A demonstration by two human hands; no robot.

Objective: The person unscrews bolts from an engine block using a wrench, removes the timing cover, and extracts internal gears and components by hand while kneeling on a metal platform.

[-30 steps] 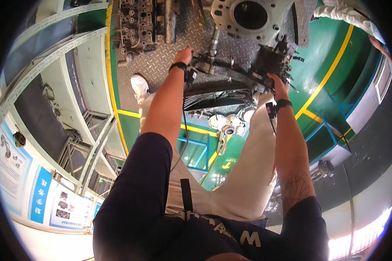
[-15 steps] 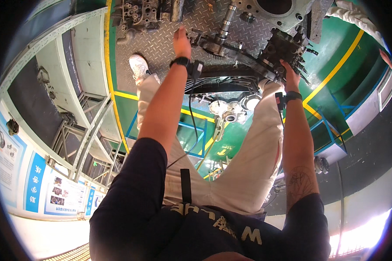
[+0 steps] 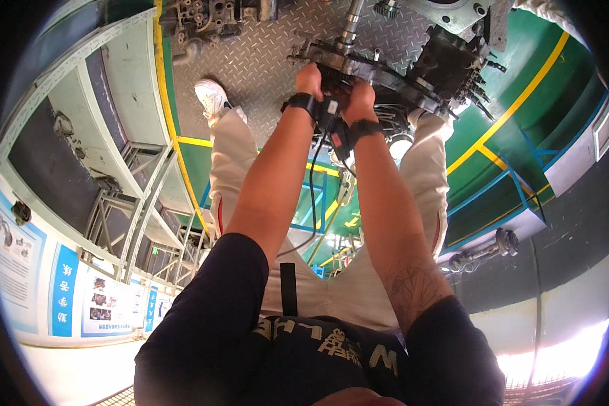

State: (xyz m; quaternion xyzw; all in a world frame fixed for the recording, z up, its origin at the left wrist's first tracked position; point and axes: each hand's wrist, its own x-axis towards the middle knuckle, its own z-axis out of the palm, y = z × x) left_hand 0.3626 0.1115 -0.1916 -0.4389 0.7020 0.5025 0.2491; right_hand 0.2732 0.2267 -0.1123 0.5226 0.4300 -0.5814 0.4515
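A dark toothed gear wheel [image 3: 333, 74] lies under a long dark metal bar [image 3: 379, 73], on a patterned steel floor plate. My left hand [image 3: 309, 81] is closed at the gear's left edge, with the fingers curled in toward it. Just to the right, my right hand [image 3: 360, 96] is closed at the gear's lower right side. Most fingertips are hidden by the gear and wrist devices. From above, a shiny stepped shaft [image 3: 349, 27] runs down to the bar. A black engine block part [image 3: 446, 68] sits at the bar's right.
An engine part with several round openings [image 3: 206, 17] lies at the upper left. A pale metal housing [image 3: 457, 15] rests at the upper right. Yellow lines [image 3: 521, 95] cross the green floor, and grey shelving [image 3: 125, 223] lines the left wall. A cable [image 3: 312, 196] hangs between my arms.
My right hand has left the black engine part and moved left to the gear. My left hand has come down and right to the gear's edge. My view has shifted slightly.
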